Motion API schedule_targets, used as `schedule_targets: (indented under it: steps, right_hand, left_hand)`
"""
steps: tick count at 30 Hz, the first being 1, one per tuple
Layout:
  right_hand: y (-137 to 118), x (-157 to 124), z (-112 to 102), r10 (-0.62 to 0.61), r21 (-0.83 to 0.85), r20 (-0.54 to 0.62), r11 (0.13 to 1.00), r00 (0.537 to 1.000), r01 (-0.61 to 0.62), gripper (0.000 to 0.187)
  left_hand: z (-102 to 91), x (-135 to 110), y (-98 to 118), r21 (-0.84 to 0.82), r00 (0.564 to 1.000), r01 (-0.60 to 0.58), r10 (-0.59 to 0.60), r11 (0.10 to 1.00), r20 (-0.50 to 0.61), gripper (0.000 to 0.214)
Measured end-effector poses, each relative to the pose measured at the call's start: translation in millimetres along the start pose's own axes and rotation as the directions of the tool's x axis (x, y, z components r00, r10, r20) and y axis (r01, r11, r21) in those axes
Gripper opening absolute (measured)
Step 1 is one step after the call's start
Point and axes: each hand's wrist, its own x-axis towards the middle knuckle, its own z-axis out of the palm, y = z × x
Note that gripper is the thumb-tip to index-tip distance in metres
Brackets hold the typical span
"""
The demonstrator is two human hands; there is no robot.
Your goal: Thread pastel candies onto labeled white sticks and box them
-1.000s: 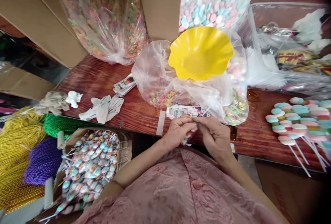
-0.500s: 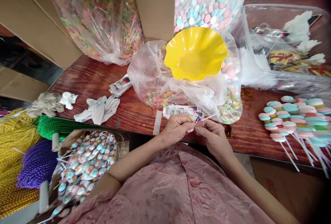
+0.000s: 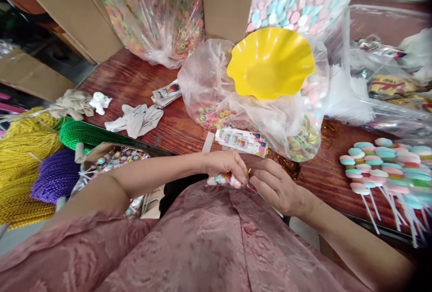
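My left hand (image 3: 227, 164) is closed round a candy skewer (image 3: 222, 178), a row of pastel and coloured candies in clear wrap, lying sideways just above my lap. At the stick end, my right hand (image 3: 275, 184) has its fingers curled and pinched close to the left fingertips. A thin yellow-gold tie (image 3: 249, 172) pokes up between the two hands. The white stick shows below my right hand; the right fingertips partly hide the neck of the wrap. Printed label cards (image 3: 241, 141) lie on the table just beyond my hands, beside gold ties (image 3: 288, 166).
A yellow wavy bowl (image 3: 272, 65) rests on clear bags of candy (image 3: 205, 89). Unwrapped candy skewers (image 3: 384, 166) are piled at right, near a clear plastic bin (image 3: 349, 53). Grey gloves (image 3: 137, 119) lie left on the table (image 3: 131, 78). A box of wrapped skewers (image 3: 116, 157) stands below.
Both hands have come down and nearer my body. The candy skewer now lies sideways with its candies in view and its stick pointing right; before, its stick pointed up to the right.
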Motion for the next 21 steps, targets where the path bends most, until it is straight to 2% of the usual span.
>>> schedule_targets:
  steps: [3,5,10,13,18,21]
  right_hand:
    - [-0.7,5.4,-2.1,-0.160,0.016,-0.046,0.987,0.986,0.161,0.023]
    - [0.4,9.0,-3.1,-0.203,0.061,-0.061,0.977,0.977,0.206,0.025]
    - [1.7,12.9,-5.7,-0.186,0.115,-0.056,0.975,0.981,0.191,0.029]
    - [1.4,10.7,-6.8,-0.190,0.084,-0.045,0.978,0.981,0.193,0.026]
    - [5.2,4.2,-2.8,-0.160,0.135,-0.085,0.976,0.984,0.170,0.032]
    - [7.8,2.4,0.7,-0.145,0.150,-0.092,0.976,0.985,0.158,0.032]
  left_hand:
    - [-1.0,-1.0,-1.8,0.050,0.985,0.118,-0.124,0.992,0.119,0.011]
    - [-2.3,-1.2,0.8,0.115,0.966,0.138,-0.159,0.984,0.204,0.014]
    - [-2.8,0.7,13.6,0.236,0.932,0.126,-0.196,0.964,0.303,0.022]
    - [-1.0,1.9,18.9,0.238,0.937,0.099,-0.171,0.966,0.306,0.026]
    - [-2.5,0.5,19.6,0.254,0.908,0.060,-0.158,0.965,0.389,0.026]
    - [-4.9,-1.2,15.6,0.217,0.916,0.057,-0.138,0.975,0.377,0.031]
